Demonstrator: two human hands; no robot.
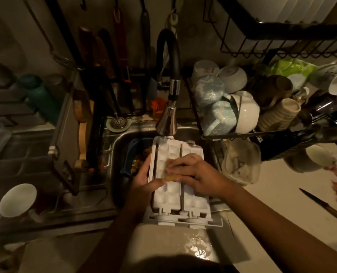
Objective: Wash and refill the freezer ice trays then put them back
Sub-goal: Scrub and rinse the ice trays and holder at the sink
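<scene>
Right at the centre, our right hand (195, 174) lies across the ice tray (172, 191), fingers curled over a pale yellow sponge (171, 177) and holding it down on the middle cells. Our left hand (144, 179) grips the tray's left rim, thumb on top near the sponge and fingers wrapped under the edge. Both forearms reach in from the bottom of the view.

The ice tray is a white double unit: two rows of cells side by side in one frame, with two round knobs at the end nearest us. We hold it over the sink (122, 138), its near end resting on the front ledge and its far end just beneath the chrome head of the faucet (167, 121). Whether water is running we cannot tell.

To the tray's left, down in the sink, sits a blue strainer basket (131, 148) with food scraps in it. To the right stands a black dish rack (232, 135) crowded with upturned mugs (211, 91) and bowls, and a cloudy plastic container (240, 164) sits just beside the tray. Further right, a knife (319, 202) lies on the pale counter (281, 184). Well to the left, a white cup (16, 200) lies tilted on the steel drainboard (89, 203).
</scene>
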